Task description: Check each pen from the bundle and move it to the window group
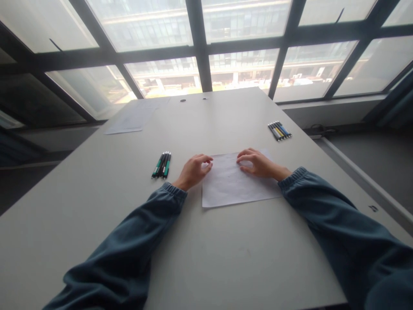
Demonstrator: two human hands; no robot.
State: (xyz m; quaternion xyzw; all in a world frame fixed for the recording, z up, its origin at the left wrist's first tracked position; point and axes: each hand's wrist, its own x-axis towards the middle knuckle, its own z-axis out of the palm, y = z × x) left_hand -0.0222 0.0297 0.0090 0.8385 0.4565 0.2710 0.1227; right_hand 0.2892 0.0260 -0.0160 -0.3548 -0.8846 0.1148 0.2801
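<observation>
White paper (229,185) was laid flat just right of the centre of the frame, on a pale table (109,211). At its left edge, near the upper corner, the left hand (194,169) was held with fingers loosely curved and a gap left between them and the thumb. Over its upper right part the right hand (258,164) was placed, fingers bent and parted from the thumb, nothing gripped. Whether the paper was pressed by any fingertip could not be told in the haze. Green-marked pens (161,165) were grouped left of centre, and yellow- and blue-marked pens (279,131) were set side by side at right of centre. Sheets (132,116) were spread at the upper left, below the window (151,23).
</observation>
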